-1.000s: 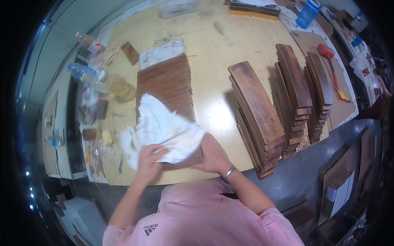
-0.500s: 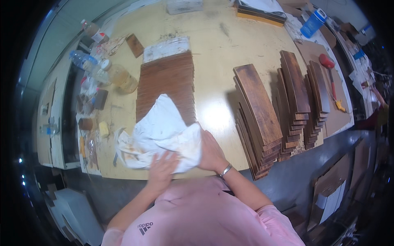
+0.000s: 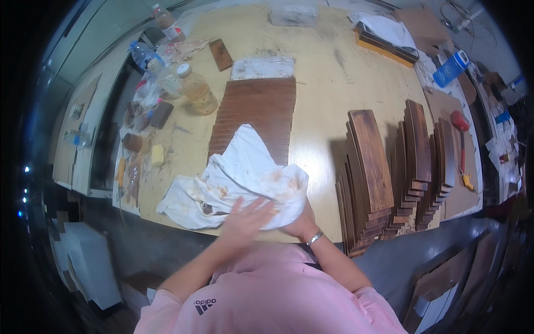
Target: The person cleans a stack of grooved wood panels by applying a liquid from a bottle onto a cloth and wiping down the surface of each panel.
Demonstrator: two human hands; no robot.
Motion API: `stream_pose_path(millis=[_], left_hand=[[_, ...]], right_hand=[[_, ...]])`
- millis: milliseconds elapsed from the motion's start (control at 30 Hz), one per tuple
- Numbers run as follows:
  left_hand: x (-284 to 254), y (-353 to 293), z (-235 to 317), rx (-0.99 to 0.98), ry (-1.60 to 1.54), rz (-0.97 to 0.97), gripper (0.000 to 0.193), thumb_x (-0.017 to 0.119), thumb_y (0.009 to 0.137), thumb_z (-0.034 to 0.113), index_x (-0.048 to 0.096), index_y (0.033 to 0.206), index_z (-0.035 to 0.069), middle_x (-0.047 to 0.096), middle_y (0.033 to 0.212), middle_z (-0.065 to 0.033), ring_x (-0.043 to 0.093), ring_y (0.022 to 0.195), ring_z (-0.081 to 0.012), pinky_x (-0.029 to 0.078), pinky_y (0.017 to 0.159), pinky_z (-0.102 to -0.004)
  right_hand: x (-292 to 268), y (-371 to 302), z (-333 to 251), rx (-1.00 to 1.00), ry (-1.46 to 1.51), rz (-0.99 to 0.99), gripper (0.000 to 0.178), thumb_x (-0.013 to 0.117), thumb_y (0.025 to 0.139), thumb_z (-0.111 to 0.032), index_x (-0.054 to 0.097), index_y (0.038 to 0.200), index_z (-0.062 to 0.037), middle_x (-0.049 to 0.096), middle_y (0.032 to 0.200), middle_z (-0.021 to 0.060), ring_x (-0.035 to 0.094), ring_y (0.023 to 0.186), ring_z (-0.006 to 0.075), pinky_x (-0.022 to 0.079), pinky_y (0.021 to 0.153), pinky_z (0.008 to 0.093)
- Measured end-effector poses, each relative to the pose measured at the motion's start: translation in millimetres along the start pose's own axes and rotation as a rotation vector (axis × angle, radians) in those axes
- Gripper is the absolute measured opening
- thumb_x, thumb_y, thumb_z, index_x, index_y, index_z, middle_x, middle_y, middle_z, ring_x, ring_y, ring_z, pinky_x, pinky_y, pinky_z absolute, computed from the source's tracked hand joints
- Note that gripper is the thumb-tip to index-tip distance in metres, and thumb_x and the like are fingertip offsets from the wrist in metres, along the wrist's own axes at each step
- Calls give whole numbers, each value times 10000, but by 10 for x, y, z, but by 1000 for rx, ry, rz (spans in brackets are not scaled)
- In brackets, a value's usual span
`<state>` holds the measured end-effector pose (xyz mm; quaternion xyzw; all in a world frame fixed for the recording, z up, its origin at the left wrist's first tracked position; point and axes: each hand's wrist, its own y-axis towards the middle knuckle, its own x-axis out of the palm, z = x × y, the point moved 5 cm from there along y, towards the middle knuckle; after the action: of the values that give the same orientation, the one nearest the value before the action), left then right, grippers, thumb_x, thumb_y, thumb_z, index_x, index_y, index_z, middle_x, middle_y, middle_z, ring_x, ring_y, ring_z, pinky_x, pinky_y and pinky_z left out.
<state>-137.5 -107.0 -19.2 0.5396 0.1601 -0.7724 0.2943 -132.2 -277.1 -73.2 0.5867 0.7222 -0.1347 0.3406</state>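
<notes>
Covering the near end of a row of overlapped reddish-brown wooden planks (image 3: pixel 253 106), a stained white cloth (image 3: pixel 250 167) lay rumpled along the near edge of the tabletop (image 3: pixel 320 161), left of that edge's middle. The left hand (image 3: pixel 247 220) rested on the cloth's near side, fingers extended and slightly spread rather than closed around it; they were blurred. The right hand (image 3: pixel 303 222) was at the cloth's near right corner, its fingers mostly hidden, so whether it gripped cloth or plank could not be told.

The step in hand seemed to be wiping the planks or rearranging the cloth on them; the view did not settle which. A next stroke would probably call for a gathered, flat pad of cloth and light, even pressure, so that the overlapped planks did not slide.

A whitish block (image 3: pixel 263 68) sat at the row's far end. Toward the left edge stood a white-capped bottle of amber liquid (image 3: pixel 199 94), with a yellow sponge (image 3: pixel 158 155) nearer the person. Three stepped stacks of dark planks (image 3: pixel 371 161) occupied the near right corner, and a red-headed mallet (image 3: pixel 459 121) lay beyond them by the right edge.
</notes>
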Motion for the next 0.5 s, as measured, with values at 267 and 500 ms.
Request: stream_pose_path(millis=[267, 500], left_hand=[[-587, -1342, -1670, -933, -1123, 804, 319, 521, 1040, 221, 611, 1212, -32, 680, 1069, -45, 651, 941, -150, 511, 819, -315], [-1594, -1113, -1663, -479, -1509, 1150, 360, 479, 1061, 189, 514, 1324, -53, 599, 1314, -141, 586, 1220, -236, 445, 1069, -419]], right_hand=[[-216, 170, -264, 242, 134, 46, 1342, 901, 569, -319, 77, 1561, 50, 537, 1299, 227, 509, 1137, 406, 420, 1010, 465], [-112, -10, -66, 303, 214, 19, 1237, 864, 605, -204, 124, 1571, 20, 254, 1588, 265, 277, 1467, 402, 259, 1211, 433]])
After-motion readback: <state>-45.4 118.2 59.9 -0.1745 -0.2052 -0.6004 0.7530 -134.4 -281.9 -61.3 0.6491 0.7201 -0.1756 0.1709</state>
